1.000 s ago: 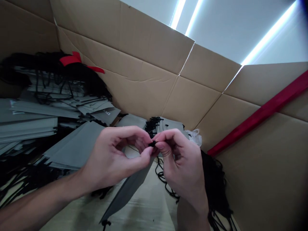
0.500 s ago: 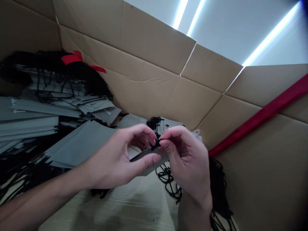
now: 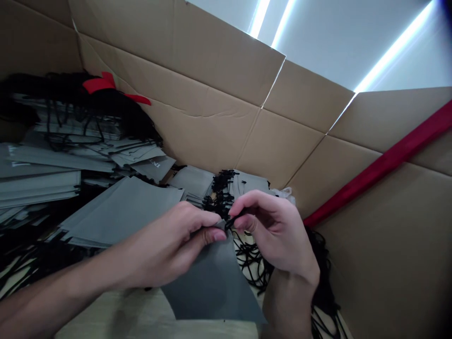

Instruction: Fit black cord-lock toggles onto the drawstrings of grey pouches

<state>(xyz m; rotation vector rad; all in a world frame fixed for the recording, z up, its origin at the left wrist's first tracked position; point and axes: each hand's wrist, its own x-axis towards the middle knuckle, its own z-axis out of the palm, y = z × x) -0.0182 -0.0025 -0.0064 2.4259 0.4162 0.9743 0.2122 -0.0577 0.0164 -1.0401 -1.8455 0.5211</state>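
My left hand (image 3: 165, 249) pinches the top corner of a flat grey paper bag (image 3: 212, 282), which hangs face-on toward me. My right hand (image 3: 275, 230) is closed in a pinch on a thin black cord (image 3: 231, 221) at that same corner. The two sets of fingertips almost touch. A tangle of black cords (image 3: 252, 266) lies just beneath my right hand.
Tall cardboard walls (image 3: 197, 108) surround the spot, with a red strip (image 3: 381, 162) along the right wall. Stacks of flat grey bags (image 3: 116, 212) with black cord handles fill the left side. A red ribbon (image 3: 102, 84) lies on the far pile.
The grey bag has turned from edge-on to face-on and now hangs lower. Both hands have dropped slightly and stay pinched together at its top corner.
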